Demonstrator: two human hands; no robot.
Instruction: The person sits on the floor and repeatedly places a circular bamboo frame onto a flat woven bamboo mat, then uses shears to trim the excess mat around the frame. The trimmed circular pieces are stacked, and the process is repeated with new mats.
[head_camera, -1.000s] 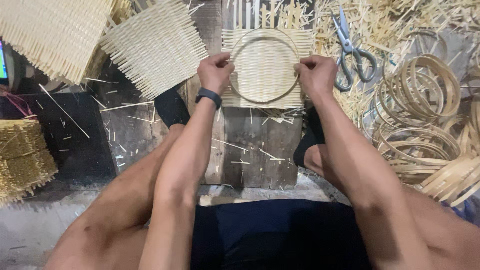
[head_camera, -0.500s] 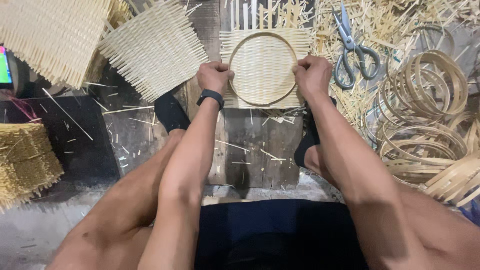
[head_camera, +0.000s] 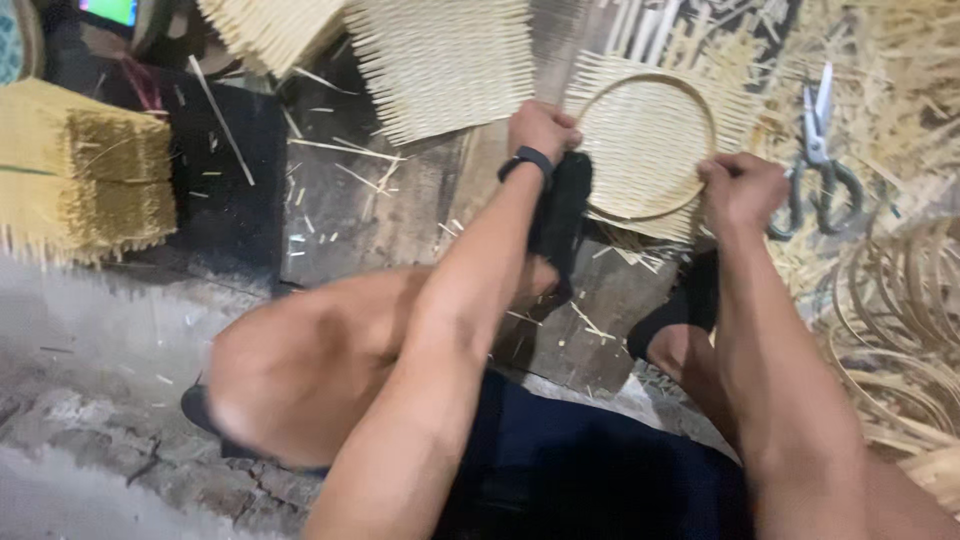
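On the plank (head_camera: 420, 215), 2 hands gripped 1 hoop (head_camera: 646, 146) over a woven mat (head_camera: 655, 130).

At the hoop's near-left edge, the left hand (head_camera: 541, 129) was clenched on the rim, with a black band (head_camera: 527, 160) on its wrist. At the near-right edge, the right hand (head_camera: 741, 190) was closed on the rim and mat together. The hoop lay flat on the mat, whose loose strip ends stuck out past it on all sides. Scissors (head_camera: 817, 150) lay just right of the mat, apart from it. A second mat (head_camera: 445, 60) lay to the left, near the first. Spare hoops (head_camera: 900, 330) were piled at far right. A yellow stack (head_camera: 85, 170) sat well apart at far left.
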